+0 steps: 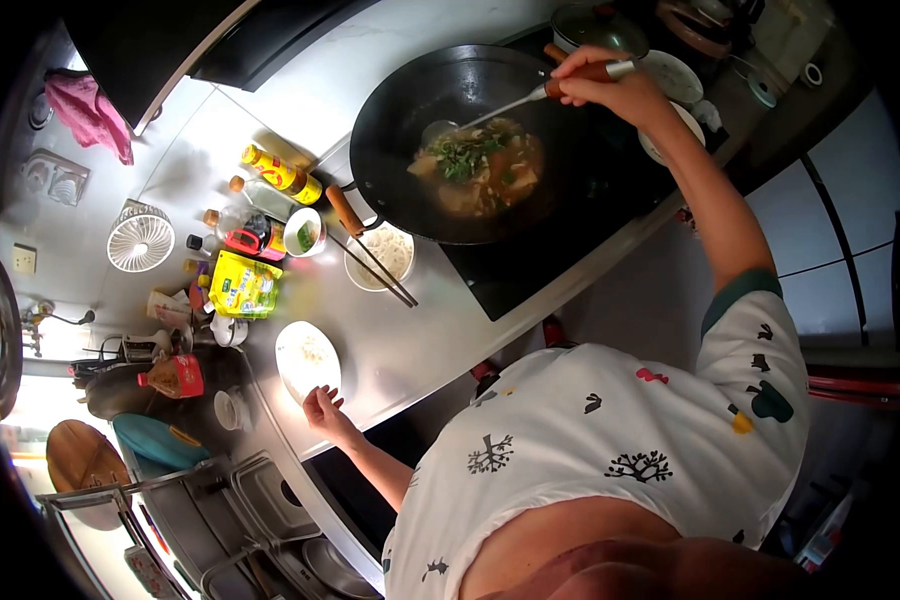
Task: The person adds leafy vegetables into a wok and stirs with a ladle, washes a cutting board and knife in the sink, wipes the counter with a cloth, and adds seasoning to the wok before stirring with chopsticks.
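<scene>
My right hand is closed round the brown wooden handle of a metal ladle. The ladle's head rests inside a large black wok on the cooktop. In the wok lies a brothy stew with chopped green herbs heaped on top. My left hand is at the near rim of a white plate, its fingers loosely bent and apart, gripping nothing. The plate carries some pale food that I cannot make out.
Chopsticks lie across a bowl of white contents beside the wok's wooden handle. A small bowl, bottles and a yellow pouch stand behind. A lidded pot and bowls sit past the wok; a sink is lower left.
</scene>
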Action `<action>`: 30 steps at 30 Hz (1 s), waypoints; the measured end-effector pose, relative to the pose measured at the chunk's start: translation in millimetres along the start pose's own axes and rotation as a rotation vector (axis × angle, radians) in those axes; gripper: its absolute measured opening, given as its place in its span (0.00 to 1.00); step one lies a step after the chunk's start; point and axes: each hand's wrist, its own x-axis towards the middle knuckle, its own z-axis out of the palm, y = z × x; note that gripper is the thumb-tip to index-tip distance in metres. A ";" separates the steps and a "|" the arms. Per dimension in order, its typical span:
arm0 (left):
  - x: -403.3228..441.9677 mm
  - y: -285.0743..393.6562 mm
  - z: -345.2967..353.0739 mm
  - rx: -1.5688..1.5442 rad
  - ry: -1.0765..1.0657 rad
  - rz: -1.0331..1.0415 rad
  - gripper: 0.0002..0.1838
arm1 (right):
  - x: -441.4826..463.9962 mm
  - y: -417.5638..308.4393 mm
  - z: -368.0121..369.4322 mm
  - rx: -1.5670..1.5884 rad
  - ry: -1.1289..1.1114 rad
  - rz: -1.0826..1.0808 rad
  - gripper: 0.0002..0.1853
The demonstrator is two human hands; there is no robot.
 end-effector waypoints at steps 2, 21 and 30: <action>-1.2 0.0 -0.7 0.007 0.002 0.003 0.10 | -15.9 -14.8 -0.5 -0.146 -0.025 -0.181 0.06; 15.4 25.0 40.7 -0.033 -0.159 0.032 0.08 | -106.2 -104.4 -20.2 -0.351 -0.221 -0.410 0.09; 22.6 16.9 40.3 -0.025 -0.187 0.028 0.07 | -112.6 -57.0 41.8 -0.378 -0.231 -0.477 0.07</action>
